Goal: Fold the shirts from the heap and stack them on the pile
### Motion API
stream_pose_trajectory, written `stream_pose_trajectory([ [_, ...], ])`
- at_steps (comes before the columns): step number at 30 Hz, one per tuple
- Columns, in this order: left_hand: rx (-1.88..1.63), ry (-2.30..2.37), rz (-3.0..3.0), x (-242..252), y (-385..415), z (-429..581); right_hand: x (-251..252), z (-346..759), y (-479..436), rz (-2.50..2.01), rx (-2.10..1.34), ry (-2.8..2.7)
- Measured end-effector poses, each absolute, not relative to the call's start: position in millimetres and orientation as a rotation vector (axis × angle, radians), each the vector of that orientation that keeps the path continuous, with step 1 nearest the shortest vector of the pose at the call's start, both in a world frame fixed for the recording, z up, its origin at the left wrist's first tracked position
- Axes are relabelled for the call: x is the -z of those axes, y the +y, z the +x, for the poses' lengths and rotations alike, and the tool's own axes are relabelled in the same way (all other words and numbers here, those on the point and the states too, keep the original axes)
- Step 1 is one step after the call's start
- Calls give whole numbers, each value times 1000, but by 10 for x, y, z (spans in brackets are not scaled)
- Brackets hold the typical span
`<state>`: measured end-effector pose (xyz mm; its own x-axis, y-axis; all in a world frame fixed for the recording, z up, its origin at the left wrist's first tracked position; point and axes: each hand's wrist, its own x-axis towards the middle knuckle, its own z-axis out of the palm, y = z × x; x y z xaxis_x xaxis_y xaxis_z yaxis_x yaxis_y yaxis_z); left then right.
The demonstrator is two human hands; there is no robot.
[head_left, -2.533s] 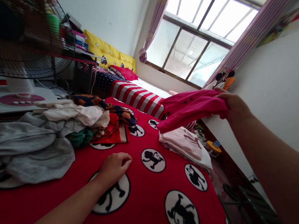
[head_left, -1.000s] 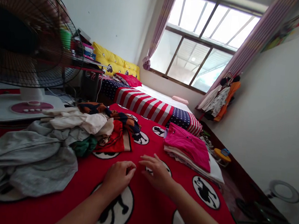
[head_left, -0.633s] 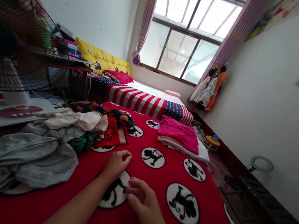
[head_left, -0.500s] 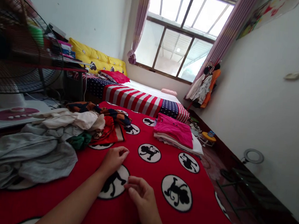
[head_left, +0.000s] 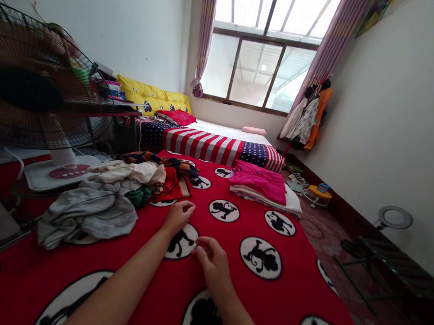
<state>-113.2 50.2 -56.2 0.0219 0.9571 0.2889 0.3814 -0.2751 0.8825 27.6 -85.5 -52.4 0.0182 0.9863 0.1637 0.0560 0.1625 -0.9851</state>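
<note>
Across the middle of the red blanket (head_left: 294, 278), both hands hover or rest; contact with it cannot be told. Left hand (head_left: 178, 216): fingers curled, nothing visible held; whether thumb and fingertips meet cannot be told. Right hand (head_left: 214, 265), nearer: fingers loosely bent, thumb slightly apart from them, no cloth between.

Far right: pink garment (head_left: 258, 180) lies flat on top of the folded stack (head_left: 292, 201), well apart from both hands. Judged done: everything visible in that stack. Judged left: the crumpled pile at left, with grey cloth (head_left: 103, 213), cream cloth (head_left: 129, 173), green cloth (head_left: 139, 195) and red cloth (head_left: 168, 186), all unfolded.

Change from 2.5 s ago: pink garment then hung from the right hand above the stack; now released onto it. Pile looks undisturbed; camera view has shifted.
</note>
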Motion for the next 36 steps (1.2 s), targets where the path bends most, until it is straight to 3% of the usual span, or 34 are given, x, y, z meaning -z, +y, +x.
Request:
stream_pose_trajectory([
  [18,-1074,1418,1944,558,448,-1148,574,316,-810,-1105,-1106,-1363],
  [25,-1119,1445,2169,-59,794,-1753,585,326,-803,-1052,-1083,-1417],
  [29,-1282,1819,2343,-477,1180,-2280,568,329,-805,-1066,-1033,-1470],
  [36,-1215,2133,1927,-471,1709,-2903,516,336,-819,-1089,-1016,-1496],
])
